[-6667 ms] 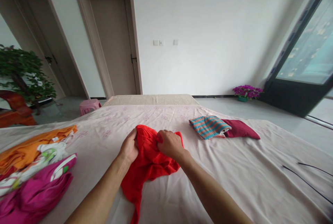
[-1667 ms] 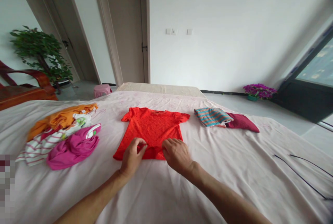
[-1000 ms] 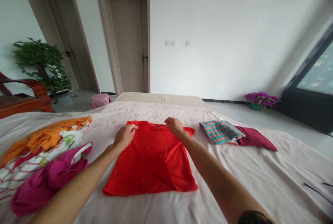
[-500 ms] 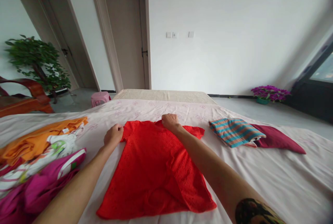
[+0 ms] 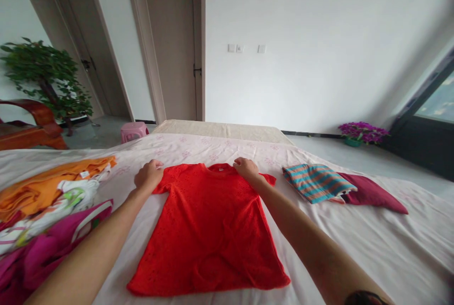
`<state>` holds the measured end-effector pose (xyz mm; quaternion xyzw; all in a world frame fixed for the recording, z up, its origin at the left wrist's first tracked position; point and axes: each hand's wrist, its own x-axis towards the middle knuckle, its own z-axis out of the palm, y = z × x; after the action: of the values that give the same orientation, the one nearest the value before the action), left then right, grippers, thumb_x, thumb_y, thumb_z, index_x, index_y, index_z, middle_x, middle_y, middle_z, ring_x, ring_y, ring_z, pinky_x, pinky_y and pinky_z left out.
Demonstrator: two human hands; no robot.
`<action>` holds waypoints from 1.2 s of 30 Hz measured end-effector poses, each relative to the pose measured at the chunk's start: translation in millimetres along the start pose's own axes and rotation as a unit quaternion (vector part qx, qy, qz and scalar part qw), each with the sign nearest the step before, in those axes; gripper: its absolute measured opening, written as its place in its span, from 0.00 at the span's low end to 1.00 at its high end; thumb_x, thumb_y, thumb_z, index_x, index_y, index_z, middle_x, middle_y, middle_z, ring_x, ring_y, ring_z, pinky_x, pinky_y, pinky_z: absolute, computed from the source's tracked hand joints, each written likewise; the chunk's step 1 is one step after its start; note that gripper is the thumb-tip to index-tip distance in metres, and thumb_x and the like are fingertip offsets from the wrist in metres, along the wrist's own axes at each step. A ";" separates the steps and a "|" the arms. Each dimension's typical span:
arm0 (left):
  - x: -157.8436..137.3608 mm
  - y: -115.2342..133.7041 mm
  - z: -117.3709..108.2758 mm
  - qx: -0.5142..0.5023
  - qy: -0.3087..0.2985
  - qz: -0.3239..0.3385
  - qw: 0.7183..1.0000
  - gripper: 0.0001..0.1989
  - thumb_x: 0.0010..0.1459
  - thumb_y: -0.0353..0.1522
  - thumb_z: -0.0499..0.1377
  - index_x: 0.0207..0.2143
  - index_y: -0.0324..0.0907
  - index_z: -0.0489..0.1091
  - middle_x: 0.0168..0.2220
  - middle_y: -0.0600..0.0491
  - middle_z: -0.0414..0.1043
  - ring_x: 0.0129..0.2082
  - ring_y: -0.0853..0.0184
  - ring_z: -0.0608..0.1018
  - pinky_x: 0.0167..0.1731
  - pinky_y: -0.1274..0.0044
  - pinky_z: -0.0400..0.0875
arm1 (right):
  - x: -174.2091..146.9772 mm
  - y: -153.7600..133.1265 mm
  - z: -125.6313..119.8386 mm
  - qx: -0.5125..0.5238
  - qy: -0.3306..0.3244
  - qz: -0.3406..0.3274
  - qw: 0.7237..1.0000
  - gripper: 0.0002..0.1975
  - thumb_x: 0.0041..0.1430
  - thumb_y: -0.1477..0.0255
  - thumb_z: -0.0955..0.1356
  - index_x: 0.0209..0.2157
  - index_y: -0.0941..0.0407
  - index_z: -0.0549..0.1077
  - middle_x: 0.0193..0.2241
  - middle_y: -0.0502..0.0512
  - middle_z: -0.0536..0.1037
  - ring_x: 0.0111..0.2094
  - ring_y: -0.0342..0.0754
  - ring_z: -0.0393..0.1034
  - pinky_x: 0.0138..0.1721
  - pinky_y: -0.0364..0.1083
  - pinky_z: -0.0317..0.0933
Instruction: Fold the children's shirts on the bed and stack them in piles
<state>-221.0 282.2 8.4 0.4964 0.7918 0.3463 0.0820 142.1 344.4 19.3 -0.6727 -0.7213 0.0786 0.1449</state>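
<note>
A red short-sleeved T-shirt (image 5: pixel 209 229) lies spread on the bedsheet in front of me, its neckline pointing away. At the sleeve on the left, my left hand (image 5: pixel 148 175) rests by the upper edge, its fingers loosely bent and a little apart. My right hand (image 5: pixel 246 168) is at the shoulder beside the neckline, fingers curled in a pinch on the cloth; the fingertips are partly hidden. Some creases run across the shirt's lower part, and its hem lies nearest me.
Loose clothes, including an orange garment (image 5: pixel 53 184) and a magenta one (image 5: pixel 60 253), are heaped on the left. To the right lie a folded striped garment (image 5: pixel 319 182) and a dark red folded one (image 5: pixel 372 194). A pink stool (image 5: pixel 135 131) stands beyond the bed (image 5: pixel 358 248).
My right hand has moved right from the neckline to the shoulder, uncovering the collar. My left hand has shifted left, with the sleeve spread wider. The shirt's right side lies flatter.
</note>
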 end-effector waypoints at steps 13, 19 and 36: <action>5.5 73.5 70.2 0.076 -0.150 0.201 0.965 0.10 0.59 0.33 0.57 0.38 0.48 0.79 0.42 0.53 0.80 0.43 0.66 0.79 0.40 0.80 0.67 | -7.0 -1.0 13.8 0.013 0.000 -0.048 0.999 0.17 0.67 0.66 0.58 0.49 0.55 0.73 0.42 0.60 0.79 0.43 0.50 0.72 0.40 0.44 0.58; -0.8 58.9 64.0 0.075 -0.210 0.195 0.955 0.09 0.54 0.31 0.60 0.35 0.50 0.78 0.37 0.55 0.81 0.38 0.68 0.80 0.36 0.81 0.66 | -7.4 10.7 11.7 0.044 -0.039 -0.126 0.990 0.13 0.62 0.64 0.65 0.43 0.52 0.77 0.42 0.53 0.79 0.44 0.47 0.71 0.40 0.41 0.58; 2.7 76.5 89.0 0.053 -0.046 0.120 0.990 0.15 0.59 0.28 0.52 0.47 0.38 0.69 0.47 0.41 0.74 0.49 0.58 0.76 0.47 0.71 0.69 | 6.7 17.5 12.5 0.037 0.019 0.012 0.999 0.15 0.63 0.65 0.64 0.47 0.54 0.75 0.46 0.59 0.77 0.47 0.52 0.70 0.43 0.45 0.59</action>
<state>-124.3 346.5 -9.3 0.6064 0.7396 0.2879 0.0494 154.4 353.6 2.8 -0.6764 -0.7072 0.0944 0.1827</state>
